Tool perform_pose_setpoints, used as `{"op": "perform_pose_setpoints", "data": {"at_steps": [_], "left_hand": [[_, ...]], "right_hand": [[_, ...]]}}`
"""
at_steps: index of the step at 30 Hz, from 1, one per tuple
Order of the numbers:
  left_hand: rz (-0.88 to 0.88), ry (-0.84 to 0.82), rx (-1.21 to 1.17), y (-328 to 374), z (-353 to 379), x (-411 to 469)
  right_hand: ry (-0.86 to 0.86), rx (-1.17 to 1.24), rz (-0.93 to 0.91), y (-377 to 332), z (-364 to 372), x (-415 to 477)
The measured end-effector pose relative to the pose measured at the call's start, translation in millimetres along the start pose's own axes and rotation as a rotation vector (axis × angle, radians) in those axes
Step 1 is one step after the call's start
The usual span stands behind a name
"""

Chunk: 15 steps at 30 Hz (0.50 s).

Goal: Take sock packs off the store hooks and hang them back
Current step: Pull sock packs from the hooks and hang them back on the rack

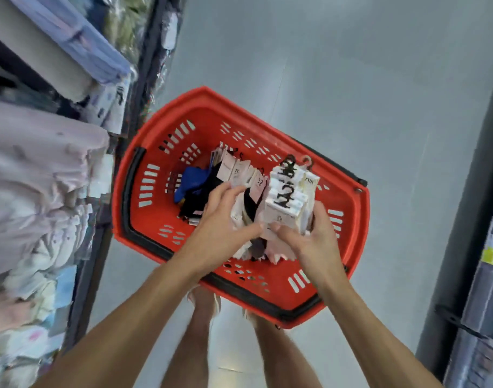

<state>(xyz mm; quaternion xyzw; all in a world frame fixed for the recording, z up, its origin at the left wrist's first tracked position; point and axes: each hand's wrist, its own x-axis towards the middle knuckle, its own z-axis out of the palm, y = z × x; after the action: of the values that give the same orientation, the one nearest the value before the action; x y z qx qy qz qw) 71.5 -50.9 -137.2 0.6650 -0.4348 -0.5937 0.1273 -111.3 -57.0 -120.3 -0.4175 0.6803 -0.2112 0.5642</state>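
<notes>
The right hand (pixel 309 236) clasps a stack of white-carded sock packs (pixel 288 197) with black hooks in its fingers, over a red slotted plastic shopping basket (pixel 200 107). The left hand (pixel 223 219) pinches a fanned bunch of pale-carded sock packs (pixel 239 172) in its fingers. The label print is too blurred to read.

We have one view only, worn on the head, a wide lens facing almost straight down along our bare forearms (pixel 127 317) to our feet (pixel 203 301). It sits near the left grip (pixel 220 219) and right grip (pixel 315 236), bare hands holding white carded sock packs (pixel 281 217) mid-frame above a red slotted plastic basket (pixel 211 113) over the pale grey floor (pixel 351 79). Blurred shelves of folded cloth (pixel 43 163) run down the left edge.
</notes>
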Motion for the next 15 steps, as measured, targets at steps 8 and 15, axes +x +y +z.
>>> {"op": "perform_pose_setpoints", "data": {"at_steps": [8,15], "left_hand": [[0.222,0.097,-0.612,177.0,-145.6,-185.4],[0.336,0.425,-0.82,290.8,-272.2,-420.0]], "right_hand": [[-0.384,0.115,-0.355,-253.7,8.4,-115.9],[-0.777,0.335,-0.606,-481.4,51.0,-283.2]]}}
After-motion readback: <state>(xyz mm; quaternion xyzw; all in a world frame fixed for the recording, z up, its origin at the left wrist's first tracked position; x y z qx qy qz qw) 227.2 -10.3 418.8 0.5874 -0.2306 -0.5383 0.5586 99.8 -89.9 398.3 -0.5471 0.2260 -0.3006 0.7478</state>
